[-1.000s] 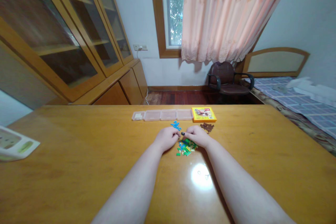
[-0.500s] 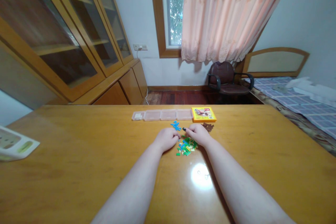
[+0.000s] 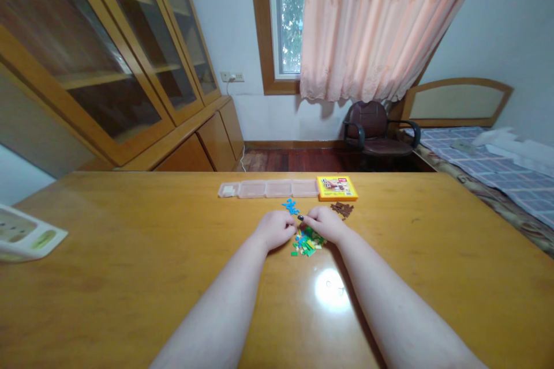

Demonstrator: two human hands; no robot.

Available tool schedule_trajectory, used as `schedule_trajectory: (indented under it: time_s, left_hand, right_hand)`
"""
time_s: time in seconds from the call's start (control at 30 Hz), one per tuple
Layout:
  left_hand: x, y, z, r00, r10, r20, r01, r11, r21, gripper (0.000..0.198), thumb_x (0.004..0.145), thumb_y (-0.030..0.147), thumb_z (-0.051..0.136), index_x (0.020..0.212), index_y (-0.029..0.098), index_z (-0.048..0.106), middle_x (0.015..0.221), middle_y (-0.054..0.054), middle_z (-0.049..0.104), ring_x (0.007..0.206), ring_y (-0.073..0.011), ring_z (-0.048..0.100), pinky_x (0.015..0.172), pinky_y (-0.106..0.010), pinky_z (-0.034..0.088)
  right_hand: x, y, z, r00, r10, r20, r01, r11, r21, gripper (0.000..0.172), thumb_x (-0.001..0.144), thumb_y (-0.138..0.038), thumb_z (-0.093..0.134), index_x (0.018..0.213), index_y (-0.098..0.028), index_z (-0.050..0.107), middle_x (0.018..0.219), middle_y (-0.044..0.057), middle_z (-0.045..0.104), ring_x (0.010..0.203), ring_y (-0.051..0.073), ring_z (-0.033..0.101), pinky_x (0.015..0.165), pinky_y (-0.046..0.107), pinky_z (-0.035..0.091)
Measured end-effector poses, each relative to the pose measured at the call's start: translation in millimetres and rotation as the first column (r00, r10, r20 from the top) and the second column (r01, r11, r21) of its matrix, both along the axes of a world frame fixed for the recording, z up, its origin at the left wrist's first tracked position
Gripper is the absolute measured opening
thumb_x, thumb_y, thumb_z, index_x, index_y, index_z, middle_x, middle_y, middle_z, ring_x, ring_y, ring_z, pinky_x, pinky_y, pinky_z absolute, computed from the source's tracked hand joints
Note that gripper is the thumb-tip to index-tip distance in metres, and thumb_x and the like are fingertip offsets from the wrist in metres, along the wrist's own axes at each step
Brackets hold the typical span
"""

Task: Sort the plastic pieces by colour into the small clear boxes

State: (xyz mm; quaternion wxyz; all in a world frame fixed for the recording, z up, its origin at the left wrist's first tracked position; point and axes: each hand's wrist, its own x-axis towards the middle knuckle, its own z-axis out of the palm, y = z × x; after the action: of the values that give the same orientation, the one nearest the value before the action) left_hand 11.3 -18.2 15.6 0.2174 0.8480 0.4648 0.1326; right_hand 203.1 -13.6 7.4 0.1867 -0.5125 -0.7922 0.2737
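Observation:
My left hand [image 3: 276,228] and my right hand [image 3: 324,222] rest on the wooden table [image 3: 130,253], fingertips meeting over a pile of small green, yellow and blue bricks [image 3: 307,243]. Both hands are curled with fingers pinched together; what they pinch is too small to make out. A small heap of blue pieces [image 3: 290,206] lies just beyond the left hand. A heap of brown pieces [image 3: 341,209] lies beyond the right hand.
A clear compartment box [image 3: 268,188] and a yellow box [image 3: 336,188] lie at the table's far side. A white object [image 3: 26,234] sits at the left edge. Cabinets, a window with a pink curtain, a chair [image 3: 378,130] and a bed stand behind.
My right hand has shifted a little over the mixed pile, back toward the left hand. The left hand has stayed where it was.

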Motion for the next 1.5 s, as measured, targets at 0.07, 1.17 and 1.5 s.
schedule_trajectory:
  time_s: [0.07, 1.17, 1.5]
  left_hand:
    - [0.0, -0.1, 0.3, 1.000, 0.001, 0.002, -0.001, 1.000, -0.017, 0.026, 0.074, 0.024, 0.048, 0.073, 0.022, 0.073, 0.077, -0.001, 0.070, 0.073, -0.0156, 0.059, 0.066, -0.024, 0.041]
    - [-1.4, 3.4, -5.1, 0.997, 0.053, 0.057, -0.056, 0.997, 0.055, 0.028, 0.077, 0.019, 0.046, 0.086, 0.022, 0.072, 0.089, -0.001, 0.070, 0.083, -0.0168, 0.061, 0.076, -0.026, 0.045]
    - [-0.6, 2.0, -1.6, 0.999, 0.001, 0.040, -0.001, 1.000, 0.006, 0.030, 0.075, 0.019, 0.046, 0.083, 0.025, 0.074, 0.087, 0.001, 0.072, 0.083, -0.0160, 0.062, 0.079, -0.025, 0.045]
  right_hand:
    - [0.4, 0.0, 0.1, 1.000, -0.001, -0.003, 0.001, 1.000, 0.024, 0.039, 0.086, -0.039, 0.047, 0.065, -0.014, 0.069, 0.058, 0.002, 0.061, 0.055, 0.011, 0.050, 0.053, 0.021, 0.030]
    - [-2.1, -0.2, -2.1, 1.000, -0.008, -0.009, 0.008, 1.000, 0.002, 0.046, 0.087, -0.045, 0.044, 0.064, -0.014, 0.069, 0.055, 0.003, 0.060, 0.052, 0.011, 0.049, 0.053, 0.022, 0.031]
    - [0.2, -0.4, -0.4, 0.998, -0.041, -0.047, 0.043, 0.998, 0.043, 0.044, 0.087, -0.039, 0.043, 0.061, -0.014, 0.067, 0.056, 0.003, 0.060, 0.056, 0.012, 0.052, 0.055, 0.022, 0.033]
